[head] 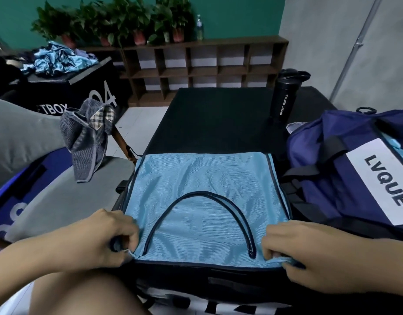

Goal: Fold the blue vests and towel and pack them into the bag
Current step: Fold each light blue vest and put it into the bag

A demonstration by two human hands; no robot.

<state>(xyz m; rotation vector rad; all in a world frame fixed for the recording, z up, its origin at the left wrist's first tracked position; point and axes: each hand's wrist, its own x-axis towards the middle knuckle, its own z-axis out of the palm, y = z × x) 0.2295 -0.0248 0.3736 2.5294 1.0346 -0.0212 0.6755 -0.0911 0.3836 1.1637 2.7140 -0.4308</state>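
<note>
**Both hands pinch the near corners of a blue vest**

A light blue vest [205, 178] lies spread flat on a black padded surface [218, 114] in front of the person, its dark-trimmed neckline forming an arch that opens toward the near edge.

The left hand [109, 237] sits at the vest's near left corner with its fingers curled in tight, pinching the hem. A small dark shape shows under the fingertips, but I cannot tell what it is.

The right hand [309, 253] holds the near right corner the same way. Its fingers are curled, and a bunched fold of blue fabric is caught between thumb and fingers.

The navy bag [346, 178], with a white LVQUE label, rests just beside the vest on the right, and a strip of light blue cloth shows at its opening. A grey striped towel [89, 142] hangs draped to the left, apart from the vest. More blue vests [59, 60] lie heaped on a black box [87, 92] far back left. A black sport bottle [284, 96] stands behind the bag.
</note>
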